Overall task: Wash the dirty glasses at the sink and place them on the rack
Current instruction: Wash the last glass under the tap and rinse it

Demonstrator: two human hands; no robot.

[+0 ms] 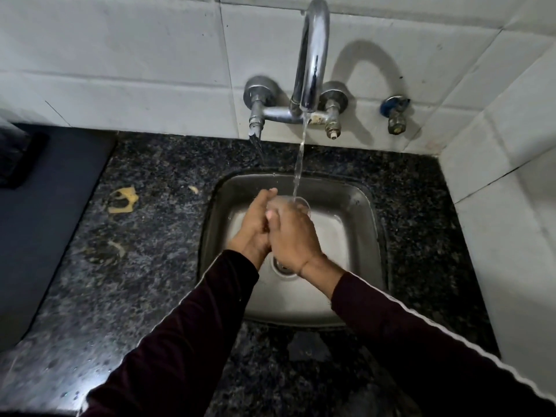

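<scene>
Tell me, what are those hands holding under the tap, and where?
A clear glass, gripped around its side by the right hand; the left hand touches its other side. Water runs into its open rim.

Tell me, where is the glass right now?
In the head view, the glass is over the middle of the sink, held by the left hand and right hand, under water from the tap.

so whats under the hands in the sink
The steel sink floor and part of the drain show under the left hand and right hand; the hands cover the rest of the drain.
</scene>
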